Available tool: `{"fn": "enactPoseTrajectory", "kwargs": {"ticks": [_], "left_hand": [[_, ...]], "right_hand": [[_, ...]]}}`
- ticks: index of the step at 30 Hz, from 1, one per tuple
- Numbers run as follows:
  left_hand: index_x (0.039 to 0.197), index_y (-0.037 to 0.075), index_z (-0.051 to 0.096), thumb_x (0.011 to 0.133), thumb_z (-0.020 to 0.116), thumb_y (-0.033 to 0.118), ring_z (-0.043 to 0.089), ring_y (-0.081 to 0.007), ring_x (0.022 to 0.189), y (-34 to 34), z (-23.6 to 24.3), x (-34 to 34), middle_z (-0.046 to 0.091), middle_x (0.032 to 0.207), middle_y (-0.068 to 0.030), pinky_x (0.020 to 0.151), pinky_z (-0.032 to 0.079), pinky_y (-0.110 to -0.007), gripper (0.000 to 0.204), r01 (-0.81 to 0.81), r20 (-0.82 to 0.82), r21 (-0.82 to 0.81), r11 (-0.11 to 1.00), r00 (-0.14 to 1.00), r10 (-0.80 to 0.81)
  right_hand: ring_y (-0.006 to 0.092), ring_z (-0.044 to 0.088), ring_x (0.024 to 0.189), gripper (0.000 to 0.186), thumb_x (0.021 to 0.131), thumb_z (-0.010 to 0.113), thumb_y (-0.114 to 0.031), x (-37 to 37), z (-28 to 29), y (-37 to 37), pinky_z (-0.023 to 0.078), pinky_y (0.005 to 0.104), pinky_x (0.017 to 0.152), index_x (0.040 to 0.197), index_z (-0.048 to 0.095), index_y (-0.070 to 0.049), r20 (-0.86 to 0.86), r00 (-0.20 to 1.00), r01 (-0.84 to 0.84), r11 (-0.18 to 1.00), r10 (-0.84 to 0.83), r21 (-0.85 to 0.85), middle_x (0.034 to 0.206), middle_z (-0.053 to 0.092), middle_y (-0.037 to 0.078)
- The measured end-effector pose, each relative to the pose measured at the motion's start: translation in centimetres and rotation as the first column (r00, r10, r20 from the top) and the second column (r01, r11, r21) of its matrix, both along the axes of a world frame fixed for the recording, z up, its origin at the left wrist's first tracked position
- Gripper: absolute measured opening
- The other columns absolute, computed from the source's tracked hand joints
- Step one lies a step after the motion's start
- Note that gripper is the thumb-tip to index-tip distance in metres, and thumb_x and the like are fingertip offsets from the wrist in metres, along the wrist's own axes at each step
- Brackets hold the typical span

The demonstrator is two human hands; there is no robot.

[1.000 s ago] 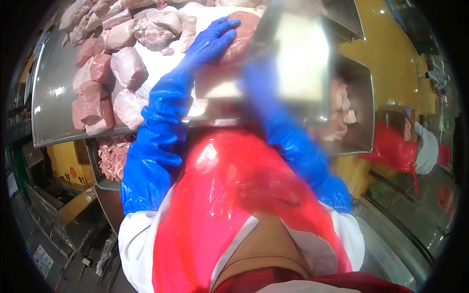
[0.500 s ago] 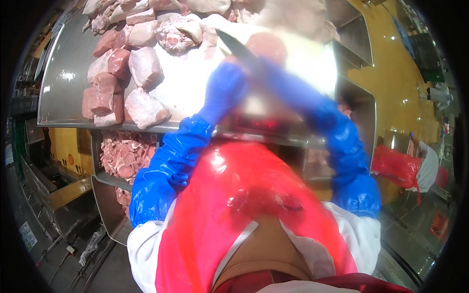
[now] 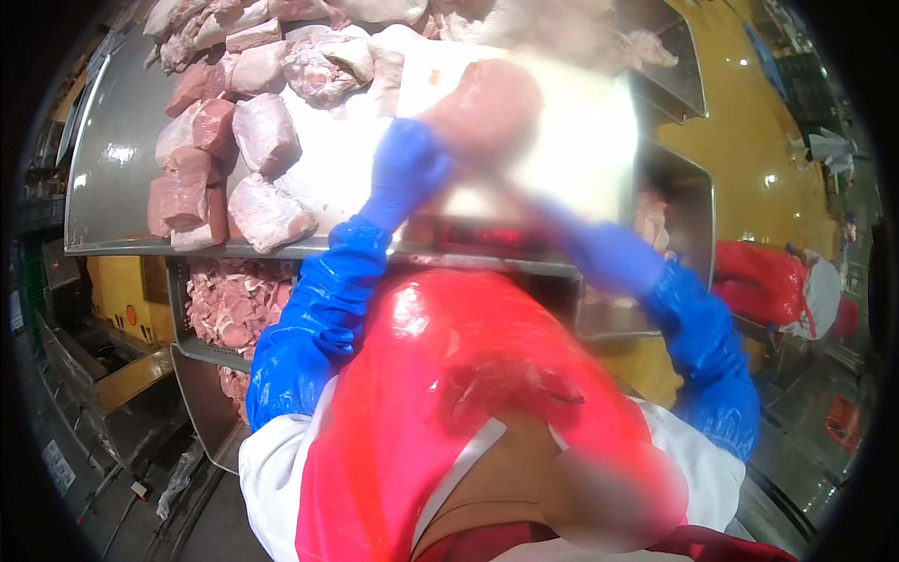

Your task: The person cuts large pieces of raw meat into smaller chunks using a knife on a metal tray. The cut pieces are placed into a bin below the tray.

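Blocks of raw meat crowd a steel table, with small trimmings below its near edge. Next comes the left hand, gloved blue, fingers curled at the lower left edge of a rounded piece of meat; whether they grip it I cannot tell. That piece lies on a white board. The right hand, also gloved, is blurred, its fingers' state impossible to tell. Farther right, a metal tray holds more cuts.
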State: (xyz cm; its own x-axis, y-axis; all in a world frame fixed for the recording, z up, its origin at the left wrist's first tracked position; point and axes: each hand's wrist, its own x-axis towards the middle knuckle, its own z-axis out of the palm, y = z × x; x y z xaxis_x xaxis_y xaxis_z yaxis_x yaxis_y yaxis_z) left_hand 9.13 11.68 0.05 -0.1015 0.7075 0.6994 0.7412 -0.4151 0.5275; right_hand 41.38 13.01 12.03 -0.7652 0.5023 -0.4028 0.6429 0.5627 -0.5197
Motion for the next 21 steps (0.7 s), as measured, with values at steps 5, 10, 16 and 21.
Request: {"fn": "enactPoseTrajectory", "kwargs": {"ticks": [5, 10, 16, 21], "left_hand": [[0.098, 0.005, 0.062, 0.076, 0.074, 0.003, 0.063, -0.0199, 0.095, -2.9, -0.2, -4.3, 0.062, 0.097, -0.0060, 0.082, 0.052, -0.035, 0.026, -0.005, 0.324, -0.281, 0.960, 0.941, 0.100], [0.109, 0.008, 0.067, 0.076, 0.076, 0.013, 0.057, -0.0336, 0.111, -1.6, 1.4, -1.6, 0.057, 0.117, -0.0146, 0.097, 0.048, -0.044, 0.035, 0.011, 0.130, -0.342, 0.940, 0.991, 0.035], [0.090, 0.008, 0.063, 0.070, 0.076, 0.008, 0.055, -0.0373, 0.106, -2.0, -1.4, -1.9, 0.055, 0.111, -0.0189, 0.091, 0.048, -0.047, 0.023, 0.036, -0.012, -0.213, 0.976, 0.999, -0.039], [0.084, 0.006, 0.059, 0.069, 0.075, 0.005, 0.056, -0.0357, 0.095, -1.0, -1.4, -2.9, 0.055, 0.101, -0.0155, 0.082, 0.049, -0.044, 0.023, -0.008, -0.002, -0.203, 0.979, 1.000, 0.008]], "right_hand": [[0.0316, 0.070, 0.099, 0.072, 0.095, 0.054, -0.002, 2.6, 7.0, -1.8, 0.053, 0.0423, 0.091, 0.162, 0.030, -0.012, 0.176, 0.981, 0.115, 0.981, -0.086, -0.159, 0.124, 0.067, 0.018], [0.0250, 0.067, 0.067, 0.074, 0.097, 0.052, -0.011, -5.7, 3.5, 1.3, 0.055, 0.0404, 0.064, 0.165, 0.021, -0.011, -0.500, 0.786, 0.350, 0.929, -0.362, -0.122, 0.098, 0.071, 0.015], [0.0277, 0.067, 0.057, 0.079, 0.093, 0.049, -0.008, -18.4, -6.2, 8.2, 0.054, 0.0418, 0.053, 0.164, 0.013, -0.007, -0.379, 0.736, 0.423, 0.818, -0.561, -0.389, 0.088, 0.069, 0.025], [0.0466, 0.069, 0.082, 0.090, 0.088, 0.056, -0.003, -11.6, -0.2, -1.3, 0.054, 0.0551, 0.077, 0.166, 0.013, -0.017, 0.071, 0.982, 0.160, 0.975, -0.173, 0.156, 0.094, 0.070, 0.031]]}}
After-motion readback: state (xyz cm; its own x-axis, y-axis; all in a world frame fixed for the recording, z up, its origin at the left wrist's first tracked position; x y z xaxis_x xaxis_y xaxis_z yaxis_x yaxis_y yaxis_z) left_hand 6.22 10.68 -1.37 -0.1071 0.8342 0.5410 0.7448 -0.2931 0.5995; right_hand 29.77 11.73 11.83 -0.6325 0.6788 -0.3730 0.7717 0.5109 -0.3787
